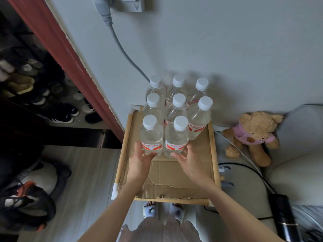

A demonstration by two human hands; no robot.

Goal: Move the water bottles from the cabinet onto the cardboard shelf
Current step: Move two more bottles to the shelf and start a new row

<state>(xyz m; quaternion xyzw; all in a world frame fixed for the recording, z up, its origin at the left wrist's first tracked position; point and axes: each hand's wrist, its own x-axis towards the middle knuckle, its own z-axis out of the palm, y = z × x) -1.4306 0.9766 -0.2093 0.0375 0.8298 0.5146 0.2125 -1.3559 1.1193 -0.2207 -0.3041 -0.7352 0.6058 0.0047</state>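
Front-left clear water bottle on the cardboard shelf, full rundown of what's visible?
The front-left clear plastic water bottle has a white ribbed screw cap, see-through body and a red-and-white label low down. It stands upright on the brown cardboard shelf, capped and apparently full, nearest of the left column. Its right side sits against the neighbouring front bottle. The left hand touches its lower front with relaxed fingers.

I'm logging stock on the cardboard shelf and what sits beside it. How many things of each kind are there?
Water bottles on the cardboard shelf: 8
Teddy bears on the floor beside it: 1
Total: 9
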